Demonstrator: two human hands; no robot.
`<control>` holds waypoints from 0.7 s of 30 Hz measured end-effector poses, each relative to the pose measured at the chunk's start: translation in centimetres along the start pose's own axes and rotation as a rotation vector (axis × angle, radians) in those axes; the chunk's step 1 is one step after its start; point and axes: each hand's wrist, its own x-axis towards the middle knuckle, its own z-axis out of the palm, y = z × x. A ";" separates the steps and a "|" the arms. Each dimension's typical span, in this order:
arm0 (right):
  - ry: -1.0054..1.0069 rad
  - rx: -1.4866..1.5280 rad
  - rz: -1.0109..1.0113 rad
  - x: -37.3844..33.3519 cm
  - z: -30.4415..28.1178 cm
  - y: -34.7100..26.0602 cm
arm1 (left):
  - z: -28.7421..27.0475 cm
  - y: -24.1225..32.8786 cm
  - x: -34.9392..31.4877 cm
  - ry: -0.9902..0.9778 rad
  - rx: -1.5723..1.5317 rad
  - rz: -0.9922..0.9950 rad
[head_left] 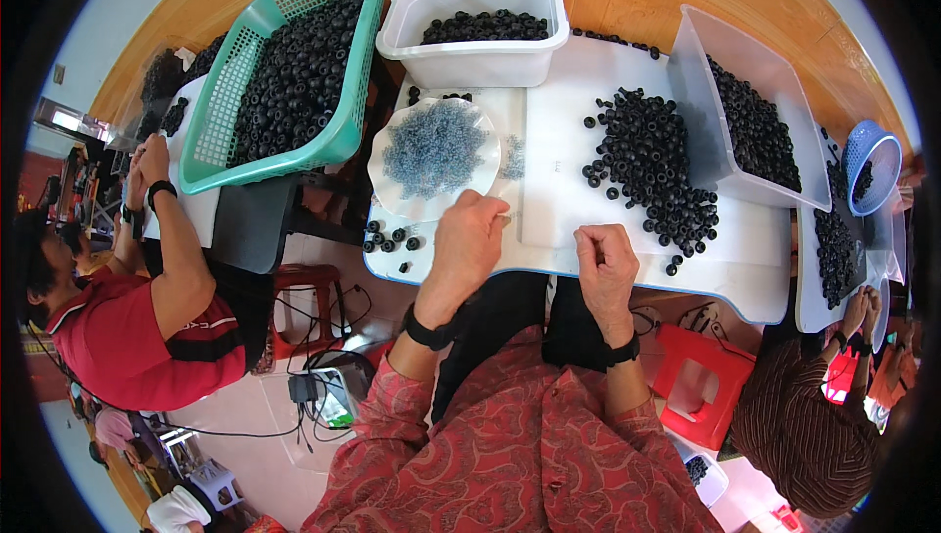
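Your left hand (469,239) rests at the near rim of the white scalloped plate (434,157), fingers curled and pinched toward the table; whether a small piece sits between the fingertips cannot be told. Your right hand (605,264) lies loosely clenched on the white table (549,190), apart from the plate and short of the loose pile of black rings (652,170); what it holds, if anything, is hidden. The plate carries a heap of small blue-grey pieces (434,146) and stands at the table's left edge, just behind a few stray black rings (390,237).

Risks, as judged from this layout: a nudge from your left wrist can tip the plate off the left edge and scatter the fine pieces. The stray rings near that edge can roll off to the floor. The pile on your right spreads toward the near edge, so a sweep of your right forearm can push rings over. A teal basket (284,72) and a white tub (475,28) crowd the far side.
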 end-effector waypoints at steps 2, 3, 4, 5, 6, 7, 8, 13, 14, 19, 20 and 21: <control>-0.006 0.004 0.006 0.0 0.1 -0.1 | 1.0 0.2 -0.8 -0.011 0.033 -0.053; -0.008 0.006 0.013 0.0 0.1 -0.1 | 1.2 0.3 -1.0 -0.008 0.033 -0.054; -0.006 0.002 0.013 0.0 0.0 0.0 | 1.6 0.5 -1.0 -0.003 0.090 -0.058; 0.002 0.006 0.004 0.0 0.1 0.1 | 1.9 0.6 -1.0 0.003 0.147 -0.062; 0.010 0.010 -0.005 0.0 0.0 0.2 | 2.1 0.8 -1.0 0.002 0.143 -0.058; 0.012 0.008 -0.007 0.0 0.1 0.2 | 2.3 0.8 -1.0 -0.015 0.190 -0.061; 0.013 0.015 0.002 -0.1 0.1 0.1 | 2.5 0.9 -1.0 -0.032 0.237 -0.063; 0.022 -0.005 0.001 -0.1 0.0 -0.1 | 3.8 0.3 -1.0 0.021 0.261 -0.002; 0.020 0.001 0.007 -0.1 0.0 -0.3 | 3.9 0.3 -1.0 0.042 0.275 -0.002; 0.024 0.006 -0.005 -0.1 0.1 -0.2 | 3.7 0.9 -1.3 0.087 0.198 -0.048; 0.012 0.028 0.010 -0.1 0.0 -0.2 | 3.5 1.2 -1.4 0.112 0.103 -0.050; 0.000 0.051 0.025 -0.1 0.0 -0.1 | 3.4 1.4 -1.4 0.108 0.102 -0.048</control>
